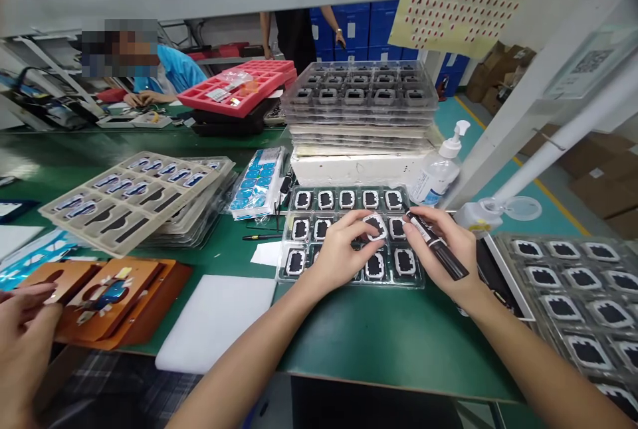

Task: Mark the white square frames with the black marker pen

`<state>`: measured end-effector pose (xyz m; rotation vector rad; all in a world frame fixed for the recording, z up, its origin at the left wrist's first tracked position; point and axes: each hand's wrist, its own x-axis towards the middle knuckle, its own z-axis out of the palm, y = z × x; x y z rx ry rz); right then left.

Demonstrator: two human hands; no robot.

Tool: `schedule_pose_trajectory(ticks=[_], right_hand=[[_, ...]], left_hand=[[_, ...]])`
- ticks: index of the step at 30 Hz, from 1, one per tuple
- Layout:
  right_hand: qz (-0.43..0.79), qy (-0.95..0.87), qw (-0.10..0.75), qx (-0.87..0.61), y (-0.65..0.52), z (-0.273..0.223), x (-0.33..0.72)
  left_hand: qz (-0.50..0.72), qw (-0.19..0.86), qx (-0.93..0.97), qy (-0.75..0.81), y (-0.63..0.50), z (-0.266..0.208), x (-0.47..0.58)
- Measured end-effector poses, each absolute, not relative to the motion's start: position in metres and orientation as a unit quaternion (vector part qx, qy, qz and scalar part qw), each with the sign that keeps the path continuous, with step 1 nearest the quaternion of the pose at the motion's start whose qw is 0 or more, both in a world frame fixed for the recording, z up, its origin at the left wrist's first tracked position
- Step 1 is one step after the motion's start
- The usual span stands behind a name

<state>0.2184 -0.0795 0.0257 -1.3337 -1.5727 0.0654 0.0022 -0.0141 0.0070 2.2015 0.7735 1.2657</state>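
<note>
A clear plastic tray [349, 281] lies on the green bench, its pockets filled with white-rimmed square parts with black centres, such as this one [347, 200]. Over the tray, my left hand [343, 243] pinches one white-framed part [376, 226] between thumb and fingers. My right hand [443, 243] grips a black marker pen [438, 246], its tip pointing up and left near the tray's right column. Pen tip and held part are apart. Some tray pockets are hidden behind my left hand.
Stacked trays [359, 93] stand behind, beside a pump bottle [438, 170]. More filled trays [578, 283] lie right. Left are a beige tray [124, 200], an orange fixture [114, 303] and a white foam sheet [216, 323]. A co-worker's hand [24, 329] is at the fixture.
</note>
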Motion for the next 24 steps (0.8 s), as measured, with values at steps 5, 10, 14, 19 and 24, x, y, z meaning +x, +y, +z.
schedule_pose_trajectory(ticks=[5,10,14,19,24], right_hand=[[0.119,-0.636,0.541,-0.537,-0.079,0.024,0.215],[0.188,-0.616,0.557,-0.524,-0.078,0.025,0.211],[0.227,-0.615,0.557,-0.511,-0.079,0.025,0.211],[0.252,-0.613,0.552,-0.506,-0.081,0.027,0.210],[0.253,-0.613,0.553,-0.504,-0.081,0.029,0.208]], left_hand=[[0.464,0.251,0.805,0.269,-0.015,0.006,0.002],[0.459,0.239,0.822,0.237,-0.021,0.005,0.003],[0.445,0.229,0.836,0.225,-0.024,0.002,0.005],[0.433,0.278,0.823,0.240,-0.025,0.000,0.006],[0.444,0.416,0.747,0.269,-0.028,0.008,0.008]])
